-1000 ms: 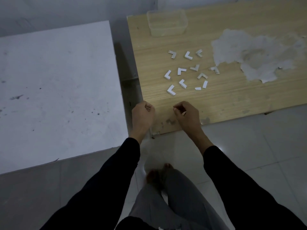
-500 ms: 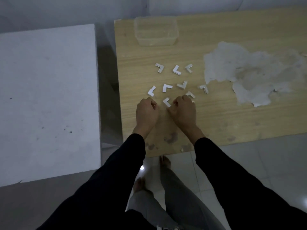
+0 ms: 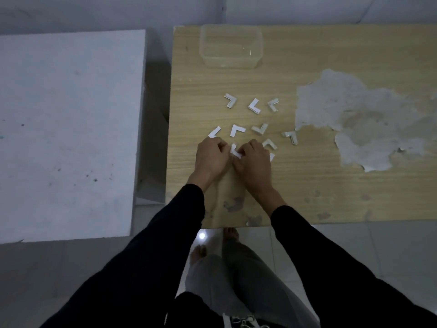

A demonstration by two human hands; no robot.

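Straight below the clear plastic container (image 3: 231, 47), well apart from it on the wooden table (image 3: 331, 197), the left hand (image 3: 211, 159) and right hand (image 3: 254, 162) meet knuckle to knuckle. Both pinch one white L-shaped corner piece (image 3: 235, 152) with curled fingertips (other L-shaped pieces (image 3: 254, 105) lie scattered between it and the container).

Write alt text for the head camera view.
The left hand and right hand, fingers curled, pinch one white L-shaped piece on a wooden table. Beyond them, similar pieces lie scattered, with a clear plastic tub at the far edge.
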